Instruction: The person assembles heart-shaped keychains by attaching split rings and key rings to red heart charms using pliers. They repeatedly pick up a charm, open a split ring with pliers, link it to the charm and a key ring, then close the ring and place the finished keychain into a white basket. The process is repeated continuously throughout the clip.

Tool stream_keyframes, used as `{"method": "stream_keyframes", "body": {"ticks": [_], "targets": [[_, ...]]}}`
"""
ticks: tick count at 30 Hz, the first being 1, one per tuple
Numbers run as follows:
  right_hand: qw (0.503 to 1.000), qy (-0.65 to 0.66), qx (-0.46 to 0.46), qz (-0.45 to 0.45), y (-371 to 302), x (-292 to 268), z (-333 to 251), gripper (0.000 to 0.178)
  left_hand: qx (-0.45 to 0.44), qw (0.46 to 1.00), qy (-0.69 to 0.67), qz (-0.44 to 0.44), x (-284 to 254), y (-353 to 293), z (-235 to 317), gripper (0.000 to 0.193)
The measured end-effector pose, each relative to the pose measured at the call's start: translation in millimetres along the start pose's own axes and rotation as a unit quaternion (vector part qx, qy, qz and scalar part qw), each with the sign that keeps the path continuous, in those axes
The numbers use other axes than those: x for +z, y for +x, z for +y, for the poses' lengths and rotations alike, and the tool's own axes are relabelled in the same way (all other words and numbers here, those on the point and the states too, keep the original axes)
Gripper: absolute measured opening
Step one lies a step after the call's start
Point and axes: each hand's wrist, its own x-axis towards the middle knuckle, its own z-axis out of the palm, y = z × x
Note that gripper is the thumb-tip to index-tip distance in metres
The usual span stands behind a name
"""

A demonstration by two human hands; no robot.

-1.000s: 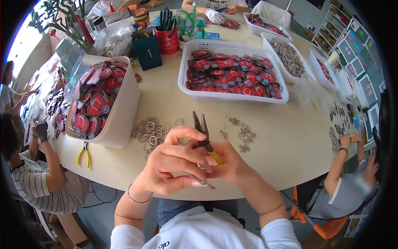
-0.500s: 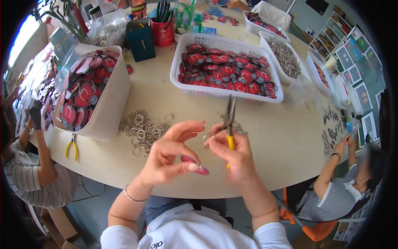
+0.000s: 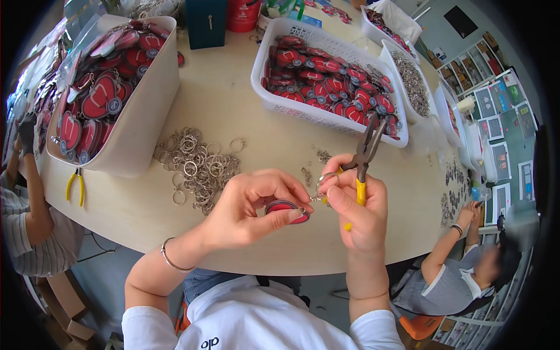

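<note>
Over the table, my left hand pinches a red oval keychain charm with a dark edge between thumb and fingers. My right hand is closed around pliers with dark jaws and yellow handles; the jaws point up and away, slightly apart. The same hand also pinches a silver split key ring with a short chain. That chain reaches the charm's edge by my left fingertips; whether it is joined there I cannot tell. A heap of silver key rings lies just beyond my left hand.
Red charms fill a white bin at left and a perforated white basket beyond my hands. Small metal links lie near the pliers. Yellow-handled pliers rest at the left table edge. People work at both sides.
My right hand has moved right and the pliers now tilt rightward. My left hand has turned the charm and brought it near the ring's chain. The whole view has shifted.
</note>
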Motion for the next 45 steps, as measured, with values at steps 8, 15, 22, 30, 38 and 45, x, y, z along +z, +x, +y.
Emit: {"method": "stream_keyframes", "body": {"ticks": [8,15,22,30,38,45], "targets": [[0.997,0.064,0.028,-0.025,1,9,1,0.014,0.1,0.978,0.178,0.029,-1,-3,11,0.008],[0.997,0.07,0.025,-0.026,1,14,0,0.016,0.101,0.977,0.179,0.056,1,-5,13,0.008],[0.997,0.071,0.027,-0.018,-2,13,-2,0.017,0.121,0.975,0.178,0.053,-1,-6,14,0.009],[0.998,0.052,0.026,-0.019,-8,18,-9,0.02,0.194,0.952,0.225,0.079,-1,-8,12,0.013],[0.972,-0.204,-0.083,-0.078,-22,14,-17,0.03,0.306,0.885,0.319,0.147,-2,-14,10,0.03],[0.845,-0.485,-0.21,-0.082,-27,-2,-10,0.032,0.355,0.851,0.359,0.146,-4,-13,8,0.032]]}}
